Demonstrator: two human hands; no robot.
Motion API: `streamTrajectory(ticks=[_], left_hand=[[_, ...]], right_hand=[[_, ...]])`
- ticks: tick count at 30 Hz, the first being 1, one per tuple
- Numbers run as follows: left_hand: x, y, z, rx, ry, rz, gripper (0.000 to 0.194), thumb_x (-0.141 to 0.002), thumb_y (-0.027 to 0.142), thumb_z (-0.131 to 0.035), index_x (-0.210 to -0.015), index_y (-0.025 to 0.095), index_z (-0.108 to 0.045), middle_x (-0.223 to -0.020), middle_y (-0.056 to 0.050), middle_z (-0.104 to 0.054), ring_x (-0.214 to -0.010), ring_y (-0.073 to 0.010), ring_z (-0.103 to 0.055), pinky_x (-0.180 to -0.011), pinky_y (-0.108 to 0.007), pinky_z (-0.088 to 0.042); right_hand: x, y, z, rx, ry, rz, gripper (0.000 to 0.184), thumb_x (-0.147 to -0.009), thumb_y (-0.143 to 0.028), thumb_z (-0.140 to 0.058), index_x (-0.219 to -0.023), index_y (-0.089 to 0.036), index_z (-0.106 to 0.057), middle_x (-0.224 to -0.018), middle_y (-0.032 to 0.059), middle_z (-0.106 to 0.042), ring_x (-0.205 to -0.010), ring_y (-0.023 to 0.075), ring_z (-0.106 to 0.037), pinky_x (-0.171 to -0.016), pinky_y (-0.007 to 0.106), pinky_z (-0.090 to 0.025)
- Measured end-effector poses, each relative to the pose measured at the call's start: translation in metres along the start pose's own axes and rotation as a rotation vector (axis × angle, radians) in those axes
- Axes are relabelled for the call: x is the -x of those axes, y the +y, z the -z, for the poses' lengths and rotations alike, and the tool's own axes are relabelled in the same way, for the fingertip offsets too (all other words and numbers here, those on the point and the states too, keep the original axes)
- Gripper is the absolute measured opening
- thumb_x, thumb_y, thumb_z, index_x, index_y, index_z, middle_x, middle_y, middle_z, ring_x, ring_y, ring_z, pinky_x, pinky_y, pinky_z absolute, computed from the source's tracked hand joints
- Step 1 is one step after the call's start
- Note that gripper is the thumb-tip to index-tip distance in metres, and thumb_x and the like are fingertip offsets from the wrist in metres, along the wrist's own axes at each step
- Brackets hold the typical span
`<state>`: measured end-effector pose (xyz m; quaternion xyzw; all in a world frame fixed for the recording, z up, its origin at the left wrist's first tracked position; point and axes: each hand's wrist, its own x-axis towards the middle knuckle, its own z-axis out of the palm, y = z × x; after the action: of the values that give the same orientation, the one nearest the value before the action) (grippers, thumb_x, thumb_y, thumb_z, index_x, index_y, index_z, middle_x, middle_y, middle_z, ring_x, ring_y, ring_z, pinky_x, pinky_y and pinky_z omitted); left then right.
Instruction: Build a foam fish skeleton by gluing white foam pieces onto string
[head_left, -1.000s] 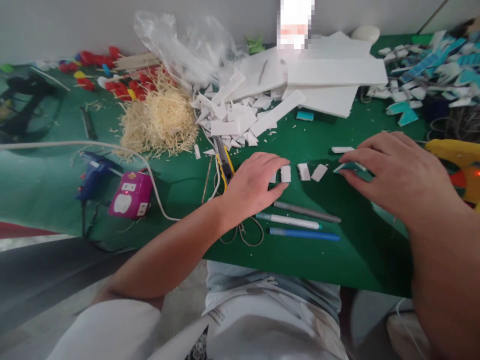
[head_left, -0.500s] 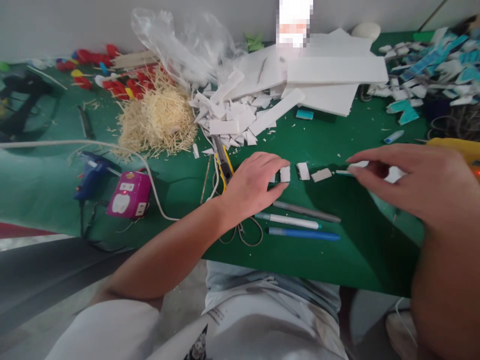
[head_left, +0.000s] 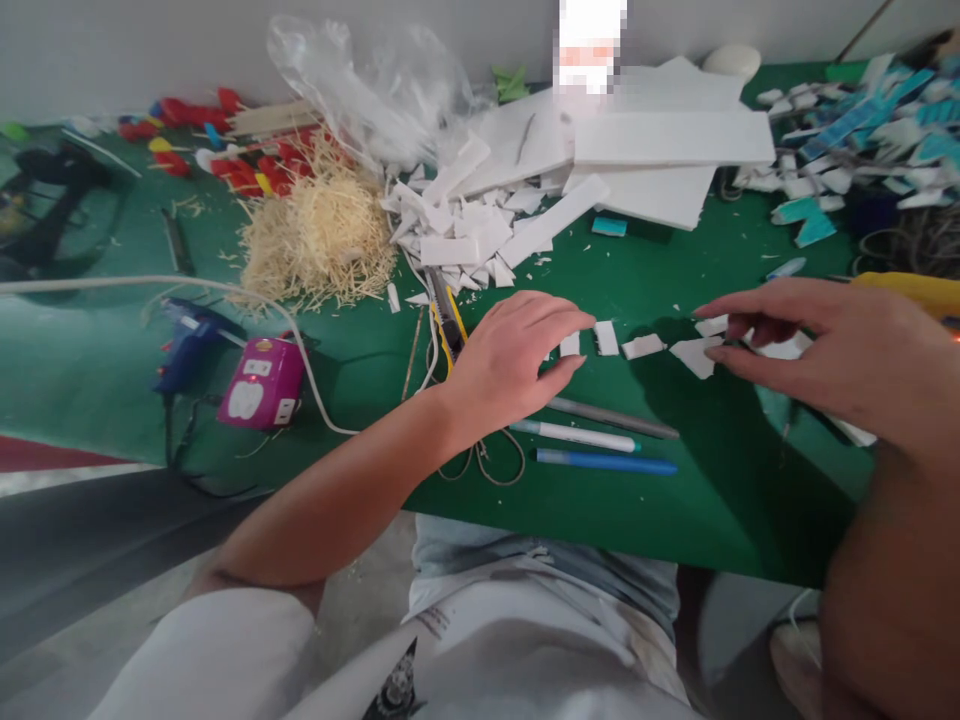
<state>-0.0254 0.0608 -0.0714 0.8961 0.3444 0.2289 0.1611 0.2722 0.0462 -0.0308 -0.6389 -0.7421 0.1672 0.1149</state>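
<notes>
A pink socket block [head_left: 262, 382] sits on the green surface [head_left: 600, 520]; the left hand [head_left: 506, 365] is open, thumb and forefinger parted beside a small white block [head_left: 570, 344]; two white pieces [head_left: 606, 338] follow; an angular white piece [head_left: 691, 357] lies at the thumb tip of the right hand [head_left: 847, 350], its thumb and forefinger apart.

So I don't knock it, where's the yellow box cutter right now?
In the head view, the yellow box cutter lies slightly left of center, just left of the left hand and below the white scraps.
</notes>
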Motion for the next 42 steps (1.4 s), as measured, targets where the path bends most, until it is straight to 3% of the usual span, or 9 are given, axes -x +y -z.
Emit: streamTrajectory(ticks=[2,4,7,13,20,27,35,38,42], left_hand=[[-0.001,0.003,0.003,-0.018,-0.027,-0.022,0.028,-0.104,0.022,-0.060,-0.130,0.017,-0.067,-0.131,-0.011,-0.075,-0.127,-0.0250,-0.066,-0.111,-0.042,-0.051],[-0.003,0.007,0.006,-0.040,-0.069,-0.048,0.029,-0.102,0.018,-0.062,-0.131,0.016,-0.067,-0.131,-0.011,-0.074,-0.127,-0.0255,-0.066,-0.110,-0.041,-0.051],[-0.011,0.013,0.010,-0.076,-0.174,-0.078,0.030,-0.098,0.011,-0.061,-0.127,0.016,-0.068,-0.127,-0.010,-0.074,-0.123,-0.0261,-0.066,-0.107,-0.041,-0.052],[-0.050,0.026,0.004,-0.254,-0.401,-0.104,0.040,-0.093,-0.001,-0.054,-0.125,0.015,-0.072,-0.126,-0.014,-0.068,-0.123,-0.0321,-0.062,-0.100,-0.045,-0.054],[-0.081,0.031,-0.014,-0.260,-0.485,-0.175,0.043,-0.088,0.001,-0.063,-0.125,0.020,-0.074,-0.132,-0.015,-0.064,-0.131,-0.0368,-0.056,-0.097,-0.047,-0.054],[-0.092,0.034,-0.015,-0.244,-0.553,-0.172,0.046,-0.088,0.000,-0.064,-0.128,0.021,-0.075,-0.126,-0.015,-0.065,-0.125,-0.0364,-0.057,-0.091,-0.047,-0.052],[-0.091,0.028,-0.017,-0.270,-0.513,-0.140,0.025,-0.095,0.017,-0.069,-0.119,0.015,-0.075,-0.121,-0.015,-0.067,-0.123,-0.0358,-0.059,-0.096,-0.048,-0.053],[-0.087,0.022,-0.015,-0.259,-0.487,-0.146,0.030,-0.093,0.022,-0.073,-0.121,0.013,-0.075,-0.124,-0.016,-0.067,-0.124,-0.0375,-0.059,-0.100,-0.050,-0.052],[-0.083,0.014,-0.013,-0.238,-0.465,-0.150,0.046,-0.085,0.011,-0.072,-0.129,0.021,-0.073,-0.129,-0.013,-0.067,-0.125,-0.0355,-0.059,-0.102,-0.048,-0.053]], right_hand=[[0.001,0.011,-0.006,0.069,0.077,0.147,0.042,-0.078,-0.053,-0.059,-0.100,-0.026,-0.082,-0.103,0.0124,-0.078,-0.090,0.0286,-0.072,-0.080,0.045,-0.055],[0.002,0.022,-0.013,0.131,0.074,0.269,0.041,-0.081,-0.049,-0.058,-0.106,-0.026,-0.082,-0.124,0.0156,-0.075,-0.114,0.0336,-0.069,-0.098,0.051,-0.052],[0.003,0.033,-0.020,0.204,0.066,0.299,0.040,-0.081,-0.041,-0.059,-0.113,-0.032,-0.081,-0.136,0.0133,-0.072,-0.126,0.0374,-0.064,-0.104,0.059,-0.048],[0.000,0.037,-0.017,0.219,0.001,0.278,0.033,-0.082,-0.044,-0.060,-0.104,-0.035,-0.082,-0.138,0.0104,-0.071,-0.131,0.0395,-0.060,-0.107,0.063,-0.045],[-0.012,0.053,-0.016,0.206,-0.050,0.267,0.029,-0.081,-0.053,-0.064,-0.092,-0.031,-0.081,-0.132,0.0124,-0.074,-0.122,0.0400,-0.067,-0.100,0.060,-0.050],[-0.005,0.047,-0.015,0.194,-0.022,0.302,0.030,-0.079,-0.043,-0.065,-0.104,-0.035,-0.080,-0.139,0.0066,-0.073,-0.131,0.0410,-0.064,-0.106,0.062,-0.049],[-0.006,0.048,-0.016,0.202,-0.064,0.268,0.026,-0.079,-0.043,-0.064,-0.099,-0.037,-0.080,-0.136,0.0053,-0.074,-0.124,0.0401,-0.067,-0.105,0.064,-0.048],[-0.009,0.046,-0.016,0.207,-0.055,0.200,0.027,-0.077,-0.048,-0.066,-0.096,-0.034,-0.080,-0.133,0.0088,-0.074,-0.123,0.0403,-0.067,-0.105,0.063,-0.048],[-0.010,0.037,-0.017,0.201,-0.062,0.122,0.031,-0.073,-0.051,-0.069,-0.093,-0.029,-0.080,-0.134,0.0123,-0.075,-0.125,0.0407,-0.067,-0.109,0.063,-0.047]])
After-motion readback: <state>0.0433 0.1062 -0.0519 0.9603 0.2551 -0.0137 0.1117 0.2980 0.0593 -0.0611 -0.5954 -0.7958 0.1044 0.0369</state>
